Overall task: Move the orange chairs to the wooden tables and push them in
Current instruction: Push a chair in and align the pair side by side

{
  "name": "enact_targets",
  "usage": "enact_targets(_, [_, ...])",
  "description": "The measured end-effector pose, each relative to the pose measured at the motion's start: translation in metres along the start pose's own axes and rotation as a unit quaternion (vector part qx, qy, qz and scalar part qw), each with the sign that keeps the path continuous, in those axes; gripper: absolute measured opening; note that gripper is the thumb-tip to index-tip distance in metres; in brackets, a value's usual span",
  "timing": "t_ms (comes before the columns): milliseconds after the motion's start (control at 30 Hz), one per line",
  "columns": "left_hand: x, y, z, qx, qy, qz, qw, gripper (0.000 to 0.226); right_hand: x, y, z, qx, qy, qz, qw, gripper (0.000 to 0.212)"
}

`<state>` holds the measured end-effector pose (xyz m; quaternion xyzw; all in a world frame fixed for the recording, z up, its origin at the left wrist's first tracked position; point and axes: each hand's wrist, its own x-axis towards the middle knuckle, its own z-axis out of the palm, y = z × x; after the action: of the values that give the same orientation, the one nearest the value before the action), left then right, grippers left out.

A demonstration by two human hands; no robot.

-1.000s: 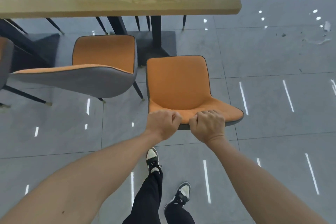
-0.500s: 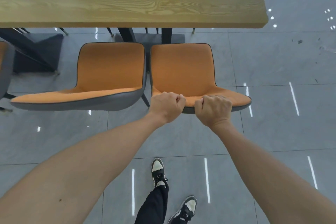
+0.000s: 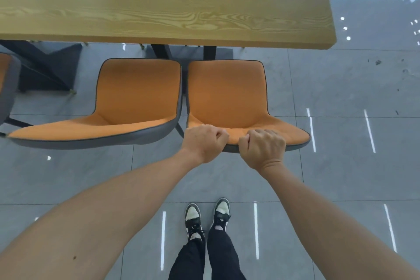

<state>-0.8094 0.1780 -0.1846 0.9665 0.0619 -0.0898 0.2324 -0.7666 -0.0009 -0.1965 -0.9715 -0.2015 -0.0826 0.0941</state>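
Observation:
An orange chair [image 3: 227,93] with a grey shell stands facing the wooden table [image 3: 159,2], its seat front just short of the table's near edge. My left hand [image 3: 204,143] and my right hand [image 3: 261,150] are both clenched on the top rim of its backrest, side by side. A second orange chair [image 3: 136,95] stands right beside it on the left, almost touching. Part of a third orange chair [image 3: 5,84] shows at the far left edge.
Black table legs [image 3: 209,52] and a dark base [image 3: 45,68] stand under the table. Glossy grey floor tiles [image 3: 341,154] spread to the right and behind. My feet in black-and-white shoes [image 3: 206,218] are a step behind the chair.
The held chair has slid forward toward the table and now lines up beside the left chair. I have stepped closer, and both feet now stand together.

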Motion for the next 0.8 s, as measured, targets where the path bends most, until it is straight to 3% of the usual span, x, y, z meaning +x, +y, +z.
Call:
enact_targets(67, [-0.001, 0.002, -0.001, -0.005, -0.012, -0.018, 1.000, 0.044, 0.000, -0.001, -0.003, 0.007, -0.023, 0.006, 1.000, 0.036])
enact_targets(200, [-0.009, 0.011, -0.007, 0.002, -0.034, -0.056, 0.998, 0.044, 0.005, -0.003, -0.014, -0.002, -0.146, 0.011, 0.989, 0.039])
enact_targets(433, [-0.021, 0.022, -0.013, -0.016, -0.130, -0.138, 0.982, 0.050, 0.009, 0.010, -0.030, 0.043, -0.282, -0.030, 0.958, 0.040])
enact_targets(600, [-0.028, 0.022, -0.019, -0.064, -0.152, -0.148, 0.975, 0.051, 0.011, 0.014, -0.045, 0.089, -0.335, -0.038, 0.937, 0.065])
enact_targets(700, [-0.034, 0.016, -0.032, -0.081, -0.141, -0.139, 0.977, 0.050, 0.015, 0.012, -0.051, 0.072, -0.360, -0.071, 0.927, 0.081])
enact_targets(800, [-0.039, -0.004, -0.052, 0.004, -0.059, -0.093, 0.994, 0.047, 0.016, 0.007, -0.049, 0.028, -0.344, -0.103, 0.933, 0.075])
